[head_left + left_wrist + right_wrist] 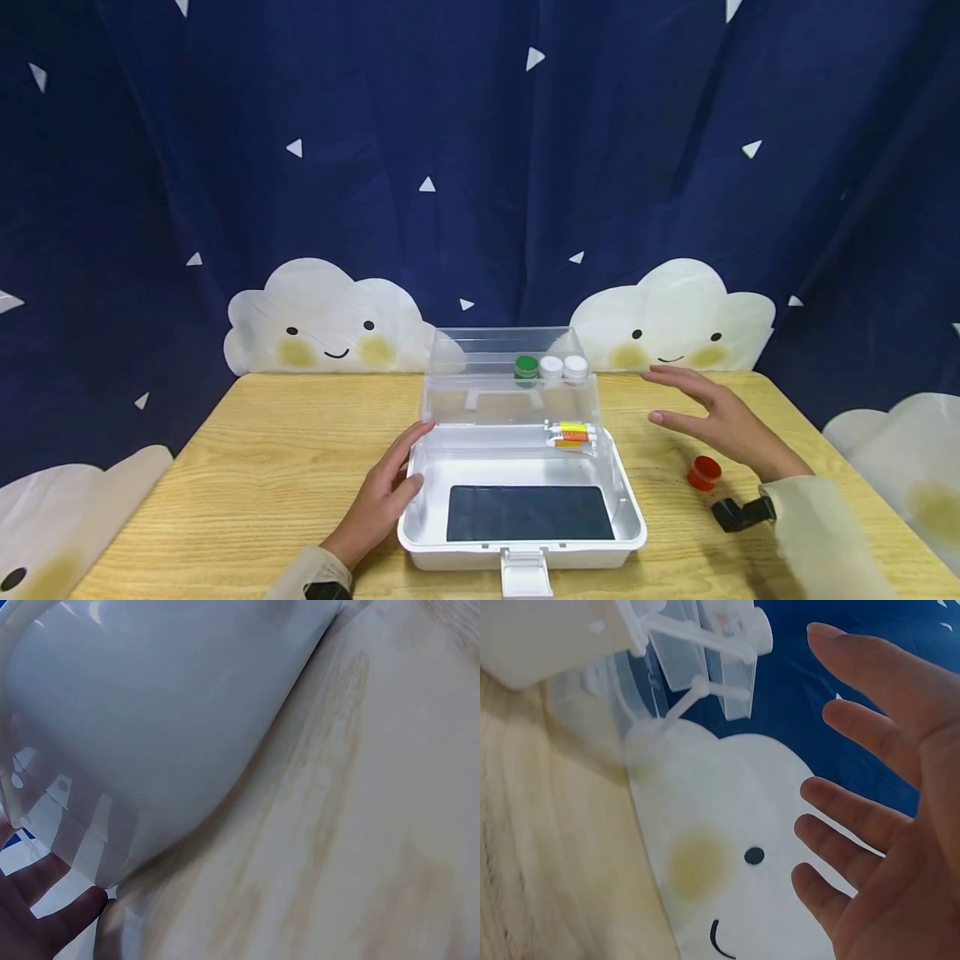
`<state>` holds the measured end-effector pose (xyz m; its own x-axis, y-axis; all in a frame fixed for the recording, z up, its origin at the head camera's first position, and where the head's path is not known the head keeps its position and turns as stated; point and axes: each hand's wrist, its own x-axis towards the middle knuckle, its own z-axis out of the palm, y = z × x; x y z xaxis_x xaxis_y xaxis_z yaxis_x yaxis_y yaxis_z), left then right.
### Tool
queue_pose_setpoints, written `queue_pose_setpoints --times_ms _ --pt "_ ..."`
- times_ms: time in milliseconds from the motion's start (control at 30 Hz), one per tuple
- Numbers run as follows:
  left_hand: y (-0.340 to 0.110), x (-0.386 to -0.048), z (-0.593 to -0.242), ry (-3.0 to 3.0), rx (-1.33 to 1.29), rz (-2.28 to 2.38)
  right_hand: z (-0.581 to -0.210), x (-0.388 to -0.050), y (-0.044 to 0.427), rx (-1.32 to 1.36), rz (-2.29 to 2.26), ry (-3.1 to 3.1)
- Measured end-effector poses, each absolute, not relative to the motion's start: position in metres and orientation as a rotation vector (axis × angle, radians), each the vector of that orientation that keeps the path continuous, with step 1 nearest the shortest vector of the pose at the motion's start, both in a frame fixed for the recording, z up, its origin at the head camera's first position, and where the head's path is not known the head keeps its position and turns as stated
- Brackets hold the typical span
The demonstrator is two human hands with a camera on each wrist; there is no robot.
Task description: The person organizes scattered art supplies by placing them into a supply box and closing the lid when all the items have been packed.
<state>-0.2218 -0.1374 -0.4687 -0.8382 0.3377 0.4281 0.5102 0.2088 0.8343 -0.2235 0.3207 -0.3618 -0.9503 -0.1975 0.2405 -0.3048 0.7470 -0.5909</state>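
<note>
A white box [525, 557] with its lid raised stands at the front of the table, a dark rectangular panel [530, 513] on its floor. On its raised clear trays [450, 402] sit a green-capped jar [527, 367] and two white-capped jars [551, 368]; lower down lie several small paint tubes [572, 435]. My left hand [384, 492] rests against the box's left side, its fingertips [88, 904] touching the wall. Right of the box, my right hand [723, 421] hangs in the air with spread fingers, holding nothing. Below it is a red jar [704, 473] on the table.
The wooden table [300, 450] extends to both sides of the box. A dark blue curtain [360, 125] with white triangles and clouds hangs behind it. The box's front latch [527, 575] hangs down at the near side.
</note>
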Motion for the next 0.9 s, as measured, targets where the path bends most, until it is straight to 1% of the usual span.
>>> queue_pose_setpoints --times_ms 300,533,733,900 --pt "-0.134 -0.219 -0.461 -2.327 -0.839 -1.687 -0.367 -0.203 0.339 0.388 1.0 -2.764" --pt "-0.132 -0.208 -0.446 -2.29 -0.866 -1.666 -0.371 -0.202 0.352 0.347 1.079 -2.769" --pt "-0.138 -0.216 -0.458 -2.305 -0.837 -1.661 -0.388 -0.208 0.368 0.346 1.275 -2.772" --pt "-0.138 -0.217 -0.465 -2.282 -0.869 -1.713 -0.401 -0.211 0.384 0.362 1.296 -2.823"
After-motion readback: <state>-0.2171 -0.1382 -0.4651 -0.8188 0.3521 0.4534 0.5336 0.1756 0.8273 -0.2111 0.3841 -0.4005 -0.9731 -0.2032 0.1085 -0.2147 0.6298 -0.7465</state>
